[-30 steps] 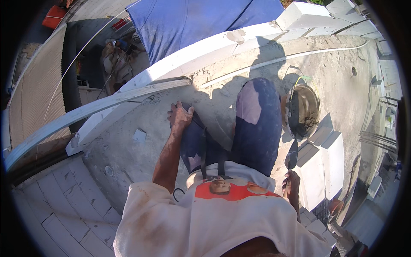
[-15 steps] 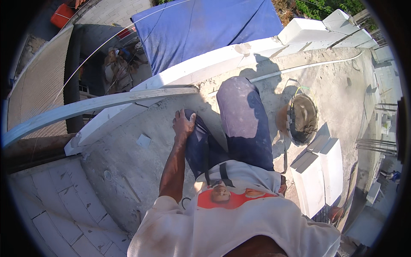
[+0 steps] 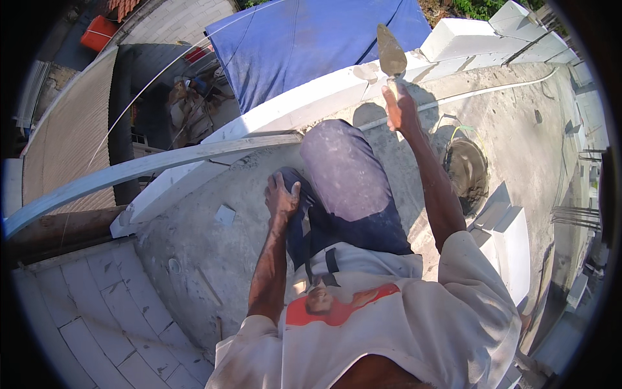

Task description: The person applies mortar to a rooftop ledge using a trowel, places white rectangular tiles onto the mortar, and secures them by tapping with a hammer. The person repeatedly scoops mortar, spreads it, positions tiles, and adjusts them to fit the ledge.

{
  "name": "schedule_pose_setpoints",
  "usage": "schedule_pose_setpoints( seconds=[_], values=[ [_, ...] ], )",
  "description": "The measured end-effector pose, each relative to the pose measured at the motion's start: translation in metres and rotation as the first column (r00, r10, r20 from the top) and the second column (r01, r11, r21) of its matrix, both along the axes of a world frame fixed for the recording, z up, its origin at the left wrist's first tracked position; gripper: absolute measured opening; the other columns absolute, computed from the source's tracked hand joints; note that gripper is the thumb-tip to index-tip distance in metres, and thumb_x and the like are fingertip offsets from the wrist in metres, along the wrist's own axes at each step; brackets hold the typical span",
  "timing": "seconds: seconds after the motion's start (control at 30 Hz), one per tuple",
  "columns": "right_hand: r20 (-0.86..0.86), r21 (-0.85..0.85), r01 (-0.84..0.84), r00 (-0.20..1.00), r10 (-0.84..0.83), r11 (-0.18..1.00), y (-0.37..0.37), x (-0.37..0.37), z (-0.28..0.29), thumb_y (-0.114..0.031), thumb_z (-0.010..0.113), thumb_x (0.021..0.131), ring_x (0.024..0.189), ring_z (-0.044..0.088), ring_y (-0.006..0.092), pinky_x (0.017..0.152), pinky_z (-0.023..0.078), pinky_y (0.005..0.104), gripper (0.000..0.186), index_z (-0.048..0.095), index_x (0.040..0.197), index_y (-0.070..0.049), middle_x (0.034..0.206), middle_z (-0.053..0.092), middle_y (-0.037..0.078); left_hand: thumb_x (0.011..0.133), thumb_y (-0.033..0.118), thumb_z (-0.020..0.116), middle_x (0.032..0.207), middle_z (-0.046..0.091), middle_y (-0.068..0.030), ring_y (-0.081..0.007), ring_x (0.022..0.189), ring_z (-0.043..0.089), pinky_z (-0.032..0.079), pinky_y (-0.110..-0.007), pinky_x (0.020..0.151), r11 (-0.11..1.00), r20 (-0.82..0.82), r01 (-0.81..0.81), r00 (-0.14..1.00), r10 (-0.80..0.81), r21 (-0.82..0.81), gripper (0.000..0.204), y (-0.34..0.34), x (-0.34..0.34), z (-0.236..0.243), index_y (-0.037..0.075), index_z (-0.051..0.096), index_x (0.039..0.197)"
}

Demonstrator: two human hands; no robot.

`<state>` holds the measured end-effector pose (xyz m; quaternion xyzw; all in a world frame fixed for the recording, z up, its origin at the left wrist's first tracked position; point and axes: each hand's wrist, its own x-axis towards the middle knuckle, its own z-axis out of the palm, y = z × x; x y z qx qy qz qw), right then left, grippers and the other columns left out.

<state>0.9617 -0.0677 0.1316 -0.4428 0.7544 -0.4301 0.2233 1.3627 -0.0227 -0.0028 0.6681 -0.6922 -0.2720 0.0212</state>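
My right hand point(image 3: 403, 109) grips the handle of a pointed mason's trowel point(image 3: 391, 53), its blade up and away from me above the low white block wall point(image 3: 317, 102). Grey residue coats the blade. My left hand point(image 3: 282, 196) lies on my left knee, fingers apart, with nothing in it. Right of my right forearm stands a bucket point(image 3: 468, 174) of grey mortar, partly covered by the arm. White blocks point(image 3: 508, 249) are stacked nearer me on the right, partly behind my sleeve.
A long wooden beam point(image 3: 162, 155) runs from the left to the wall. A white pipe point(image 3: 479, 95) lies along the concrete floor point(image 3: 194, 220). Beyond the wall hang a blue tarp point(image 3: 311, 48) and a drop to a lower area with a person point(image 3: 188, 104). Rebar point(image 3: 576, 217) juts out at right.
My right arm has come into view and reached forward, raising the trowel over the wall. My left hand stays on the knee. The view has shifted slightly.
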Motion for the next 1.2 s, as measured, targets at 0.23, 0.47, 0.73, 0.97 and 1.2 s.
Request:
schedule_pose_setpoints(
  seconds=[0.23,0.47,0.73,0.97,1.2],
  values=[
    [-0.033,0.182,-0.049,0.998,0.056,0.982,-0.059,0.004,-0.023,-0.041,0.057,0.105,0.05,0.063,0.0272,0.046,0.054,0.0409,0.055,0.055,0.136,0.004,0.09,0.069,0.022,0.098,0.052,0.064,0.167,0.031,-0.0231,-0.0509,0.147,0.036,0.037,-0.063,0.117,0.999,0.01,-0.047,0.999,0.047,-0.007,0.078,-0.001,0.0,0.004,0.01,0.04,0.159],
    [0.239,0.253,-0.093,0.971,0.031,0.963,-0.077,-0.016,-0.004,-0.035,0.061,0.104,0.042,0.052,0.0189,0.036,0.043,0.0381,0.035,0.058,0.114,-0.002,0.07,0.054,0.006,0.096,0.05,0.067,0.166,0.031,-0.0225,-0.0507,0.145,0.038,0.037,-0.063,0.116,0.999,0.015,-0.049,0.999,0.049,-0.004,0.078,-0.011,-0.017,0.005,0.01,0.042,0.158],
    [0.472,0.182,0.0,0.877,-0.088,0.983,-0.068,-0.02,-0.01,-0.039,0.06,0.103,0.042,0.048,0.0149,0.035,0.04,0.0355,0.036,0.06,0.116,-0.005,0.067,0.049,0.001,0.095,0.049,0.069,0.165,0.032,-0.0228,-0.0507,0.146,0.037,0.036,-0.064,0.116,0.998,0.014,-0.065,0.998,0.065,0.008,0.078,-0.001,-0.016,0.008,0.011,0.043,0.158],
    [0.638,0.348,-0.261,0.77,-0.023,0.9,-0.06,-0.038,-0.021,-0.04,0.061,0.104,0.044,0.049,0.0152,0.038,0.041,0.0349,0.04,0.059,0.115,-0.002,0.072,0.05,0.002,0.095,0.051,0.069,0.166,0.031,-0.023,-0.0513,0.146,0.036,0.035,-0.065,0.116,0.997,0.015,-0.078,0.997,0.078,0.022,0.079,-0.006,-0.019,0.005,0.012,0.042,0.159],
    [0.637,0.413,-0.423,0.767,0.077,0.807,-0.057,-0.036,-0.002,-0.048,0.056,0.106,0.045,0.044,0.0123,0.041,0.038,0.0312,0.048,0.06,0.121,-0.003,0.068,0.048,0.001,0.095,0.05,0.068,0.166,0.031,-0.0227,-0.0511,0.146,0.036,0.036,-0.064,0.116,0.995,0.012,-0.091,0.996,0.091,0.04,0.079,-0.007,-0.022,0.01,0.012,0.042,0.159]
  ],
)
